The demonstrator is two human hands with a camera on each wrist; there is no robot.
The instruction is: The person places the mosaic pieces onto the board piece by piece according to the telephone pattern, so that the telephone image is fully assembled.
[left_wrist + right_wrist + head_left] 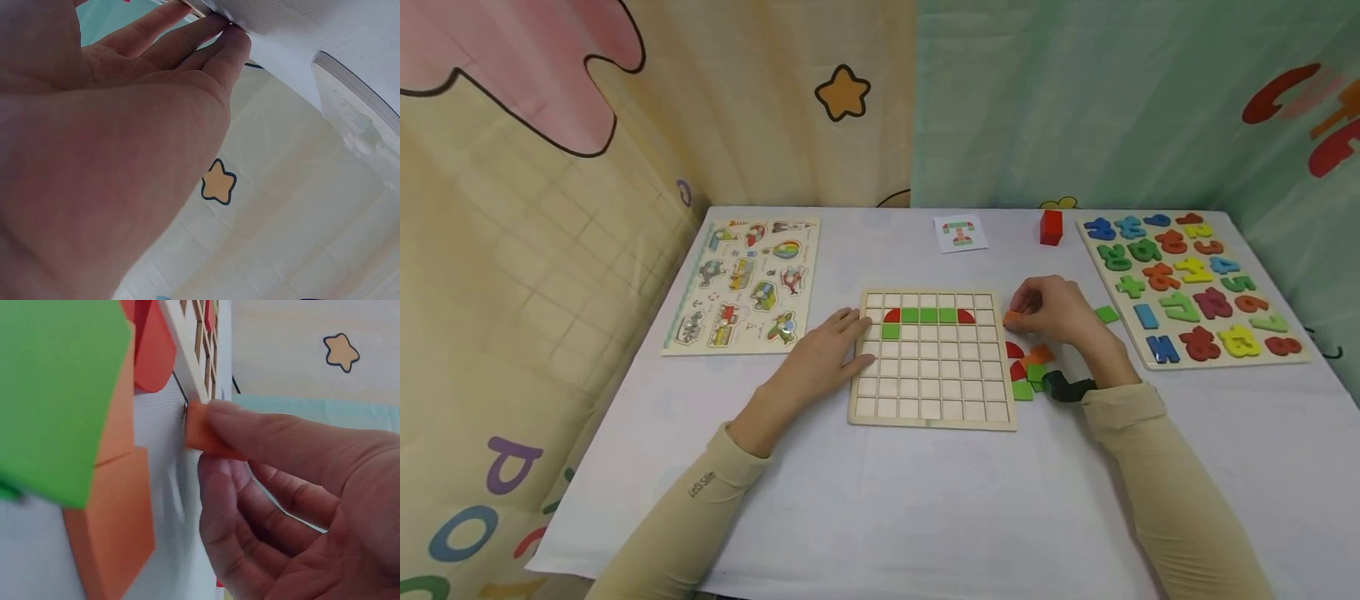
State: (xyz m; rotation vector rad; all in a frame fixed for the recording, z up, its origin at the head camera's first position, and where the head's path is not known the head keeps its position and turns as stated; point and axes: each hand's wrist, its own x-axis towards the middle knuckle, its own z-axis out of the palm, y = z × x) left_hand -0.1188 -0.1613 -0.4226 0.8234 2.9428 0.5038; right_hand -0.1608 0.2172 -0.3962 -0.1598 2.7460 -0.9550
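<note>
A wooden grid board point(931, 367) lies mid-table, with a row of red quarter-round and green square tiles point(928, 316) near its top and one green tile point(891, 332) below the row's left end. My left hand point(823, 354) rests against the board's left edge, fingers extended. Just off the board's right edge, my right hand point(1051, 310) pinches an orange tile point(203, 428) between thumb and fingers. Nearer me, beside the board, lies a loose pile of red, orange and green tiles point(1036, 373). Another green tile point(1107, 314) lies right of the right hand.
A card with a T-shaped tile pattern point(961, 234) lies behind the board, and a red block point(1051, 227) stands to its right. At left is a picture puzzle board point(741, 287); at right, a number puzzle board point(1195, 292). A black strap point(1067, 387) sits at the right wrist.
</note>
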